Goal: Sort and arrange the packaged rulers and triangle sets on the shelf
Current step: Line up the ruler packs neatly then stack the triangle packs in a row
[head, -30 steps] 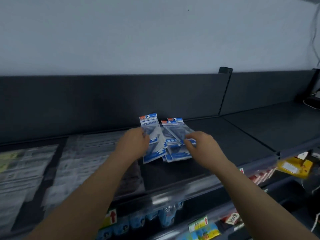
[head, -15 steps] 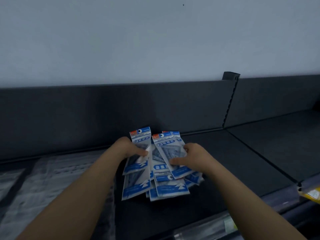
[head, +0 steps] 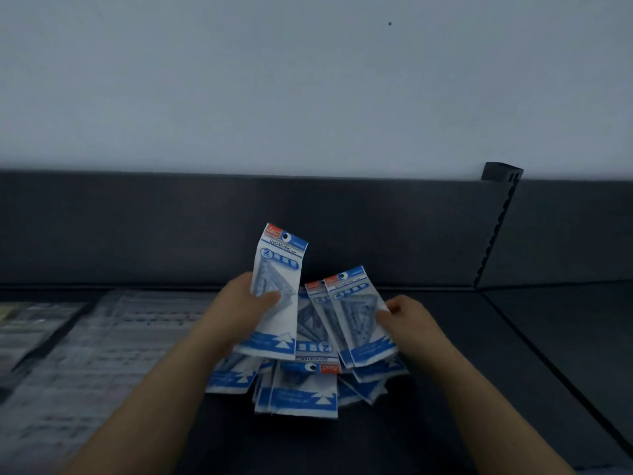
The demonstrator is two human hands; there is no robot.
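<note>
1. Several blue-and-white triangle-set packs point(head: 301, 395) lie in a loose, overlapping heap on the dark shelf point(head: 479, 389), mid-scene and close to the back panel point(head: 137, 228). At least one lies reversed, with its header toward me.
2. One lifted pack point(head: 277, 296) stands almost upright over the heap's left side. My left hand point(head: 239, 313) pinches it, thumb across the front and fingers behind.
3. My right hand point(head: 407, 320) curls its fingers round the right edge of two fanned packs point(head: 359, 320) resting on the heap's right part.
4. To do this step well, I judge that I should turn every header the same way, tap the edges flush against the shelf, and grip lightly, since the slick sleeves probably slide on each other.
5. Clear ruler packets point(head: 113, 337) lie flat just left of the heap, too blurred to read, so I would keep the two sorts apart.
</note>
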